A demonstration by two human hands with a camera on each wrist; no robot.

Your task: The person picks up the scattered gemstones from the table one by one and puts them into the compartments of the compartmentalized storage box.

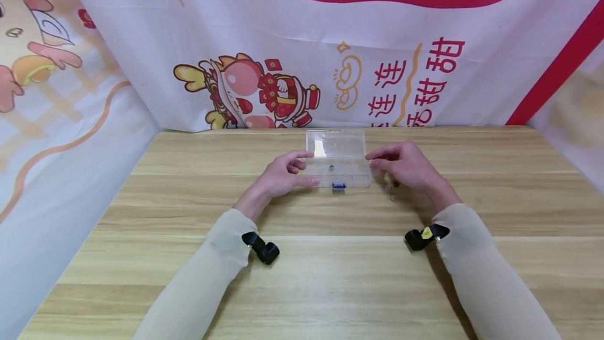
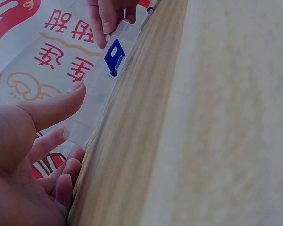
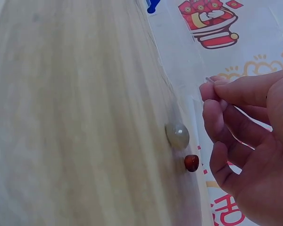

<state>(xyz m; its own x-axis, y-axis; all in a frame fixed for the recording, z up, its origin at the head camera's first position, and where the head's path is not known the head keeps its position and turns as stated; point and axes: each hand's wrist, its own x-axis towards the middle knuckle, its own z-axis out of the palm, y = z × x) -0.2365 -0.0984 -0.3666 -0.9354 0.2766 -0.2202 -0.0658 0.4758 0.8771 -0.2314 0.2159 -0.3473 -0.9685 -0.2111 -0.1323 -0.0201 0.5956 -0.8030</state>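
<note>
A clear plastic compartment box [image 1: 351,178] with a blue latch [image 1: 338,186] stands near the back of the table, its clear lid [image 1: 344,143] raised. At the box's left end is my left hand [image 1: 280,174], thumb and forefinger stretched apart and touching it. My right hand [image 1: 405,166] is by the right end; its thumb and forefinger pinch a small clear piece [image 3: 209,80], mostly hidden. A small dark green piece [image 1: 331,167] lies in a compartment. Beside the box, below my right hand, are a rounded greyish stone [image 3: 179,136] and a reddish-brown bead [image 3: 192,163].
The wooden table [image 1: 330,282] reaches a printed cloth [image 1: 264,20] hanging at its back edge. More cloth hangs at both sides. A small clear piece [image 1: 392,198] lies on the table near the brown bead. Black cameras are strapped to both sleeves.
</note>
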